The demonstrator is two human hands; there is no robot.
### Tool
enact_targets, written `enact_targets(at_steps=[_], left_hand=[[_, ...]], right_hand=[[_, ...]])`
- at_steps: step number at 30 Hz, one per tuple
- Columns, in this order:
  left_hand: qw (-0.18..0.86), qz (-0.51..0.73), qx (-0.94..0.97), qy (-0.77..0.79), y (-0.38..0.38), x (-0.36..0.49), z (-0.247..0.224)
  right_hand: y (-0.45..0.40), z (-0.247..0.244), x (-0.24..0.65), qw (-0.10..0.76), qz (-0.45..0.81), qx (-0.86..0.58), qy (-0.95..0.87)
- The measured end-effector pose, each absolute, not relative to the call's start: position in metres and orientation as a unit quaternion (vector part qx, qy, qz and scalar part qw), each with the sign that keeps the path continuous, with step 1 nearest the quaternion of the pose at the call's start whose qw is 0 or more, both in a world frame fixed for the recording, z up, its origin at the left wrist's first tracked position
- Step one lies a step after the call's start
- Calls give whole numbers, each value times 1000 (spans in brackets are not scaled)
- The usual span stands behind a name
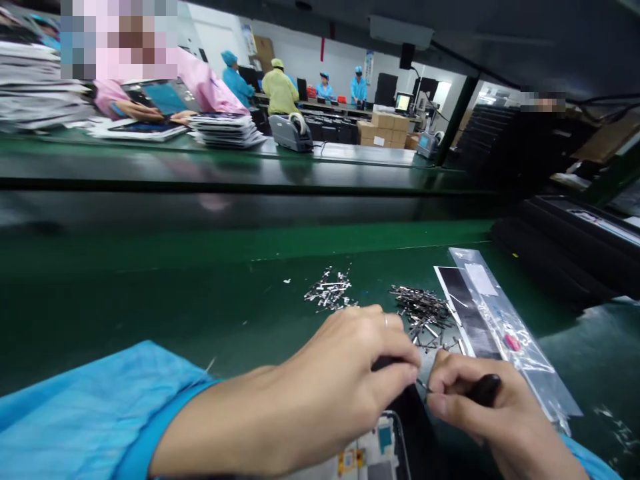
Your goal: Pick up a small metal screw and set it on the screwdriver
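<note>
My left hand (350,373) is closed, thumb and fingers pinched around something small and dark that the fingers mostly hide. Facing it, my right hand (493,407) is closed on a black-handled tool (485,390), whose rounded end shows between thumb and fingers; its kind I cannot tell. A thin piece (423,385) shows in the narrow gap between both sets of fingertips. Under my left hand lies an opened flat electronic device (373,447) with a metal frame and an orange flex part, partly covered by the hand and wrist. Beyond the hands is a pile of thin black strips (425,310).
Small white-and-black pieces (330,290) lie left of the strips. A clear plastic bag (515,327) and a black sheet (465,307) are at right, near dark padded cases (550,247). Across the raised shelf (345,170), a pink-sleeved person handles a panel beside stacked sheets (225,130) and a tape dispenser (290,132).
</note>
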State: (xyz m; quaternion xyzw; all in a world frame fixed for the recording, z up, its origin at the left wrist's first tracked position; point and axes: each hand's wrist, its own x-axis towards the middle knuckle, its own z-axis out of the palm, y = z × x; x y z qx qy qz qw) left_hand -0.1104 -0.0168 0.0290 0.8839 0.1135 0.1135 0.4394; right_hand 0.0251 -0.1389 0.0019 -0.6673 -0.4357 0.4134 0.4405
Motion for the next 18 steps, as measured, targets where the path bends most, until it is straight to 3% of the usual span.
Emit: enact_targets(at_steps=[4, 13, 18], left_hand=[[385, 50, 916, 105, -16, -136, 27], [481, 58, 841, 240, -15, -162, 14], [349, 159, 914, 131, -20, -170, 7]], right_hand=[[-130, 10, 7, 390, 439, -664, -463], [-123, 11, -17, 375, 401, -680, -485], [-121, 12, -17, 361, 391, -673, -515]])
